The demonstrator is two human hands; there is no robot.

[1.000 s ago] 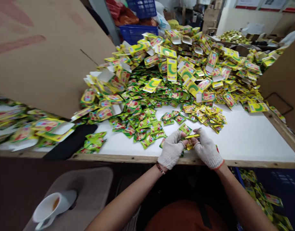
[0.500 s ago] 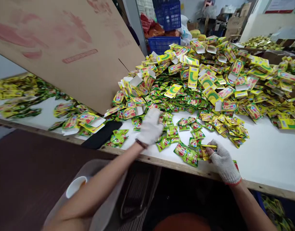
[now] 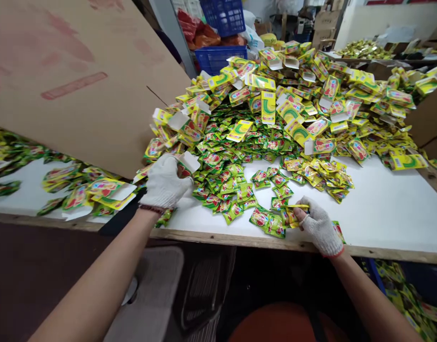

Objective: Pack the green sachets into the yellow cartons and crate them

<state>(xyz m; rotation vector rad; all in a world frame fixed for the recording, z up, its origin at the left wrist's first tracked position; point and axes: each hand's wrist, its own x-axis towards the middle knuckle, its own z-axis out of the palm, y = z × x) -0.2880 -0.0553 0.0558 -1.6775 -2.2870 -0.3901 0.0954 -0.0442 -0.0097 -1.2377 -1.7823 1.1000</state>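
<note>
My left hand (image 3: 166, 183), in a white knit glove, is at the left end of the pile with its fingers curled round a small open carton (image 3: 189, 163) whose white flap shows. Part of that carton is hidden by the glove. Close to the table's front edge, my right hand (image 3: 318, 228) pinches yellow sachets (image 3: 293, 214) between thumb and fingers; its fingertips are bare. Just left of it lie green sachets (image 3: 267, 221) in a joined strip. A loose heap of green sachets (image 3: 225, 183) spreads between the hands, and yellow sachets (image 3: 323, 175) lie behind the right hand.
A big pile of yellow cartons (image 3: 296, 111) covers the back of the white table (image 3: 389, 209). At left leans a large cardboard sheet (image 3: 79, 104). Blue crates (image 3: 220, 59) stand behind. Below the table are a plastic stool (image 3: 150, 285) and, at right, a bin of sachets (image 3: 403, 294).
My left hand has moved left from the green sachets to the small carton and closed on it. My right hand keeps its hold on the yellow sachets. The view has turned slightly right.
</note>
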